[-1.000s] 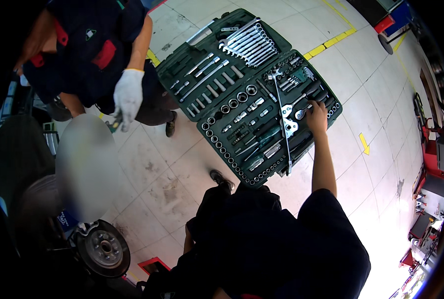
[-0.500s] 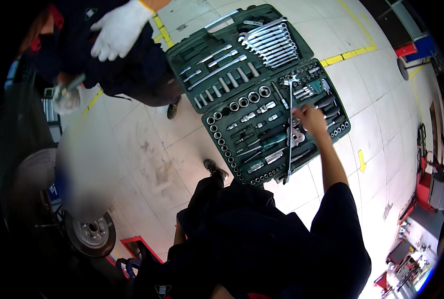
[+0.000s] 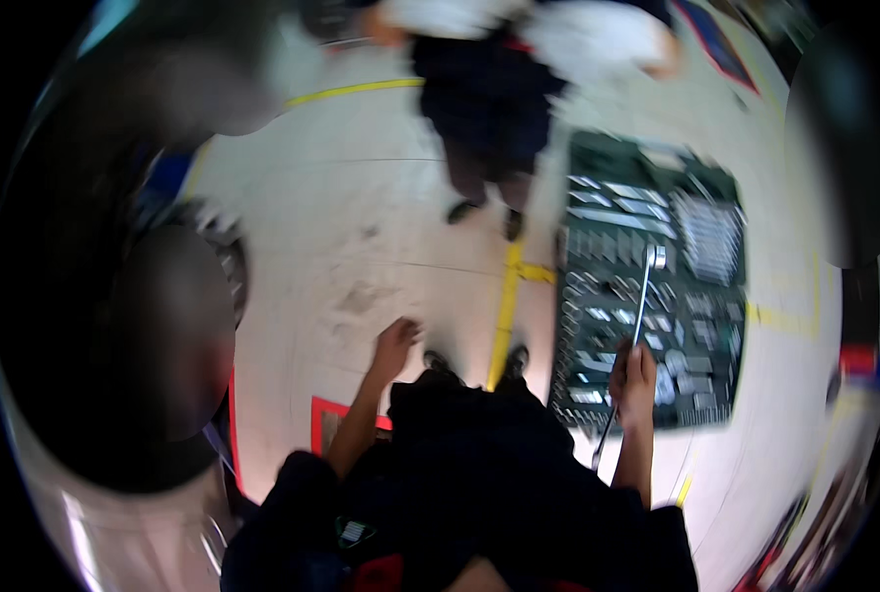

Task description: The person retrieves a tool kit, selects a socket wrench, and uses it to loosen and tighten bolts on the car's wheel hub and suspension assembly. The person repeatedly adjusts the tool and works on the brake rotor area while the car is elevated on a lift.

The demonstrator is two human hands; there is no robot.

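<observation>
My right hand [image 3: 634, 377] is closed round the shaft of a long silver socket wrench [image 3: 643, 308]. Its socket head points away from me, over the tool case, and the other end of the bar sticks out below my fist. Under it, an open dark green tool case [image 3: 559, 340] holds rows of sockets, ratchets and combination wrenches, all smeared by motion. Off to the left, my left hand [image 3: 396, 347] hangs over the floor, fingers loosely bent and somewhat apart, holding nothing I can see.
Another person [image 3: 484, 109] in dark clothes and white gloves stands ahead, beyond the floor line. A large dark rounded shape [image 3: 173, 326] fills the left side. Yellow tape [image 3: 505, 316] runs along the pale floor, and a red-edged frame [image 3: 323, 419] lies near my left arm.
My right hand has lifted the socket wrench off the case contents and drawn it nearer. My view has swung left, so the case appears farther right. My left hand has come into sight.
</observation>
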